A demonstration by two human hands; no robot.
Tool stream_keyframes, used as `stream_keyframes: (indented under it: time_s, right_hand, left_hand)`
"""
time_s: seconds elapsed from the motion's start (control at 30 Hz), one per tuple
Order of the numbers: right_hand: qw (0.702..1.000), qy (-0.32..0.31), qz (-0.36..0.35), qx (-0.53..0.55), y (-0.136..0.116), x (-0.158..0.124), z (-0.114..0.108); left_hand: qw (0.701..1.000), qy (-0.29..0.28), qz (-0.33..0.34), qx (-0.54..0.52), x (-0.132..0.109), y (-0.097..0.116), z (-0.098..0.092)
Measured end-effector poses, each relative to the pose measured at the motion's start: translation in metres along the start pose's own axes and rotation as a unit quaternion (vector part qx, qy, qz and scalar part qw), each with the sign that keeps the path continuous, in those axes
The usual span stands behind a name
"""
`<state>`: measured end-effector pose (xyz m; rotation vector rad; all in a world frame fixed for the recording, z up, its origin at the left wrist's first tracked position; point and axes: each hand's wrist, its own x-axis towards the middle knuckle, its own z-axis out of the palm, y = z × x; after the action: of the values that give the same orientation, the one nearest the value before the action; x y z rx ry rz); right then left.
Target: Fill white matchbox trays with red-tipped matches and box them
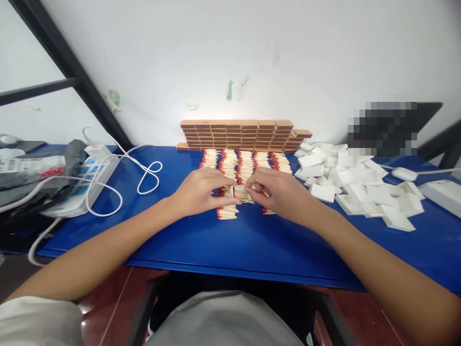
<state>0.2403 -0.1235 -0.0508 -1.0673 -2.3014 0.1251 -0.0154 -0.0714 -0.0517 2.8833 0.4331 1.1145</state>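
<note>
Between thumb and fingers, my left hand [201, 191] holds a small white matchbox tray [232, 191] with red-tipped matches in it. My right hand [277, 192] is at the tray's right end, its thumb and fingers pinched together; whether matches are between them is hidden. Rows of red-headed matches [246, 162] lie beneath and behind both hands. Behind these rows, brown matchboxes [234, 134] are stacked against the wall. A heap of white trays [360, 180] lies to the right of my right hand.
The blue table [230, 245] carries a white power strip [84, 180] with looping white cables [149, 170] at the left, beside dark plastic packages [32, 173]. At the right are a dark, partly pixelated object [396, 129] and a white adapter [444, 194].
</note>
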Motion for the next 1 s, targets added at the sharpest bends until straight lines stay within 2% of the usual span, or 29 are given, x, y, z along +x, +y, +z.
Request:
stream_keyframes:
  time_s: [0.37, 0.6, 0.73, 1.0]
  right_hand:
    - [0.999, 0.011, 0.037, -0.011, -0.001, 0.002, -0.007]
    - [0.984, -0.158, 0.077, -0.028, -0.001, 0.001, -0.012]
    - [0.977, -0.193, 0.093, -0.002, -0.002, 0.001, -0.009]
    - [0.974, -0.198, 0.113, -0.005, 0.002, 0.000, -0.008]
  left_hand:
    - [0.998, 0.040, -0.043, 0.016, 0.001, -0.002, -0.001]
    - [0.993, 0.052, -0.074, 0.074, -0.002, -0.010, -0.002]
    - [0.994, 0.049, -0.064, 0.079, -0.002, -0.011, -0.002]
    - [0.995, 0.034, -0.047, 0.086, -0.003, -0.010, -0.001]
